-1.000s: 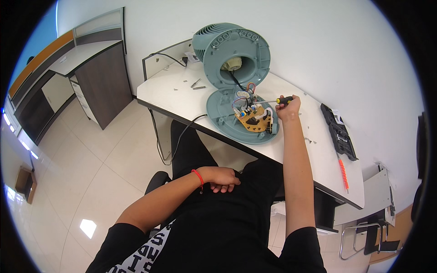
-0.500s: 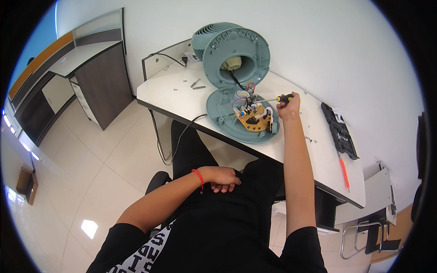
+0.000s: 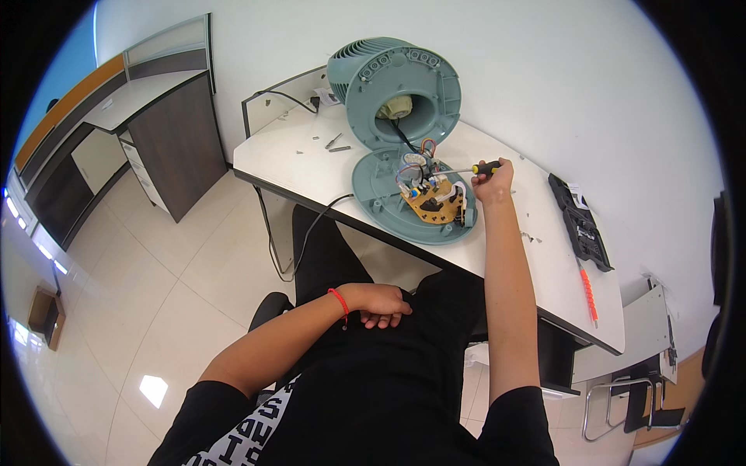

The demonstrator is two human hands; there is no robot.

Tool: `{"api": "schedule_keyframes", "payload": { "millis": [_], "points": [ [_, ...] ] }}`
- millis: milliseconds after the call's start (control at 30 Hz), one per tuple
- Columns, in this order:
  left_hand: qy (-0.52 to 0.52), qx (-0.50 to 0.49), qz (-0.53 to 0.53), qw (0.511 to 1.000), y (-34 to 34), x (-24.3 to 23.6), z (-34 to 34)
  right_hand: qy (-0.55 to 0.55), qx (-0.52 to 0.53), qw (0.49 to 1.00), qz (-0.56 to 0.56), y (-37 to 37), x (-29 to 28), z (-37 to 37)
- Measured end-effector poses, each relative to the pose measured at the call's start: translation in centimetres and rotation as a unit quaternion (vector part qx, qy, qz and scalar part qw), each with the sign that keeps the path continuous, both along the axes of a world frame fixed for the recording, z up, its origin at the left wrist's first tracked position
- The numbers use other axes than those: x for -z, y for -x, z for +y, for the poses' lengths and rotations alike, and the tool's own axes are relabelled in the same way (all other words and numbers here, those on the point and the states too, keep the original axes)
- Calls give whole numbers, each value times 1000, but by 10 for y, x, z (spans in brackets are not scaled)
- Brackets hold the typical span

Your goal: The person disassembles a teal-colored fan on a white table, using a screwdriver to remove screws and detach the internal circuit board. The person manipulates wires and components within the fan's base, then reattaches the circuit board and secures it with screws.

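My right hand (image 3: pixel 496 185) is closed round the black-and-yellow handle of a screwdriver (image 3: pixel 486 168). The shaft points left, its tip among the wires above a tan circuit board (image 3: pixel 437 206). That board sits in a round grey-green cover (image 3: pixel 374 203) near the table's front edge. Behind it a grey-green ribbed appliance body (image 3: pixel 365 97) lies on its side, its round end facing me with a pale motor part (image 3: pixel 396 107) inside. Coloured wires and a black cable link the two. Loosely curled, my left hand (image 3: pixel 379 303) rests on my lap, holding nothing.
On the white table (image 3: pixel 311 167) lie small metal bits (image 3: pixel 334 141) and several screws (image 3: pixel 530 238). A black tool case (image 3: pixel 579 225) and an orange spiral-shaped rod (image 3: pixel 588 295) are at the right. A black power cord (image 3: pixel 311 229) hangs over the front edge.
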State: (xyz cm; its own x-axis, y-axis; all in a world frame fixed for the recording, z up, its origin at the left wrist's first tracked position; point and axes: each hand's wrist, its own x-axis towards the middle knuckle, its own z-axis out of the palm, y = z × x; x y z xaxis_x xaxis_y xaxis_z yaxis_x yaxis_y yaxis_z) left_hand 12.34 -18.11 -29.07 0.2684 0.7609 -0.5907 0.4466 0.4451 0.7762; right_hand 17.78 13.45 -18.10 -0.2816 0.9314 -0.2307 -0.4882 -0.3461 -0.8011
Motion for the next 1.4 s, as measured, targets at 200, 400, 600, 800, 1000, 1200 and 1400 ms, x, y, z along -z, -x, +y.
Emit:
{"api": "schedule_keyframes", "payload": {
  "millis": [200,400,600,800,1000,1200,1400],
  "points": [
    [4,7,3,1000,0,1,1,1,-7,1000,1,-1,-3,-6],
    [9,11,5,1000,1,-1,1,2,-7,1000,-5,-1,-4,-8],
    [4,0,0,1000,0,-1,0,0,-4,1000,-4,-1,-6,-11],
    [3,4,2,1000,0,-1,1,-5,-13,1000,-9,-2,-5,-10],
    [8,9,6,1000,0,-3,0,-2,-6,1000,-14,-1,-6,-10],
    [1,2,0,1000,-1,-2,0,8,-17,1000,-7,-2,-6,-10],
    [1,1,2,1000,-1,-5,-1,5,-15,1000,-10,-1,-6,-10]
  ]
}}
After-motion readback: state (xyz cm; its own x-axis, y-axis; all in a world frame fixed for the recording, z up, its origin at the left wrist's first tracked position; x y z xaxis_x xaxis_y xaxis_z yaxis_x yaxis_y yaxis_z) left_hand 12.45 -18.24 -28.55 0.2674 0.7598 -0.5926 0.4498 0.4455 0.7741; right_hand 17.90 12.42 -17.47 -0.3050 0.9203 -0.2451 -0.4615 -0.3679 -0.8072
